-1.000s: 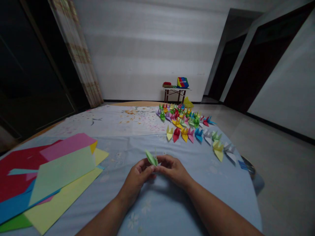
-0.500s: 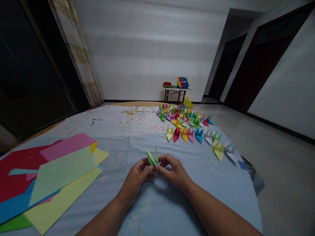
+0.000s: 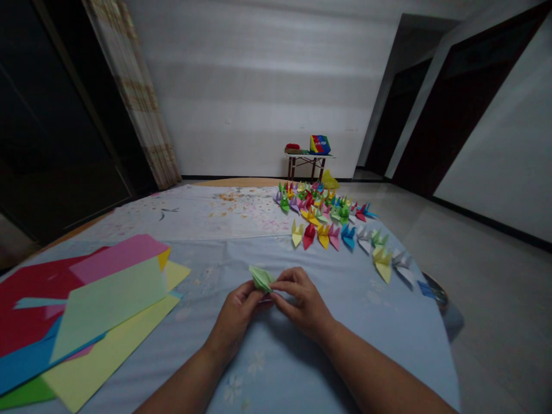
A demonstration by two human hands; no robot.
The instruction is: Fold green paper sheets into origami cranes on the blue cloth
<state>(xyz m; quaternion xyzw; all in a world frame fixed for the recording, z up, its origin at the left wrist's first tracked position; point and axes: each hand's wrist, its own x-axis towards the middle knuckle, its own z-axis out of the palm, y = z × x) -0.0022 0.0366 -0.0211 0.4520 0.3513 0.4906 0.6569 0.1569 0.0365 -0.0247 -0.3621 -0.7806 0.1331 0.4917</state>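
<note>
A small light green folded paper piece (image 3: 260, 278) is pinched between both of my hands just above the pale blue cloth (image 3: 345, 322). My left hand (image 3: 236, 315) grips its near left side with closed fingers. My right hand (image 3: 299, 302) is closed on its right side, thumb and fingers pressed on the fold. Much of the paper's lower part is hidden by my fingers.
Large coloured paper sheets (image 3: 86, 305) lie fanned out at the left. Several finished paper cranes (image 3: 334, 224) stand in rows at the far right of the cloth. A small table (image 3: 307, 161) with colourful items stands by the far wall. The cloth's right edge drops to the tiled floor.
The upright pointed flaps of the green piece have been pressed down flatter. Both hands shifted slightly left and closer together around it.
</note>
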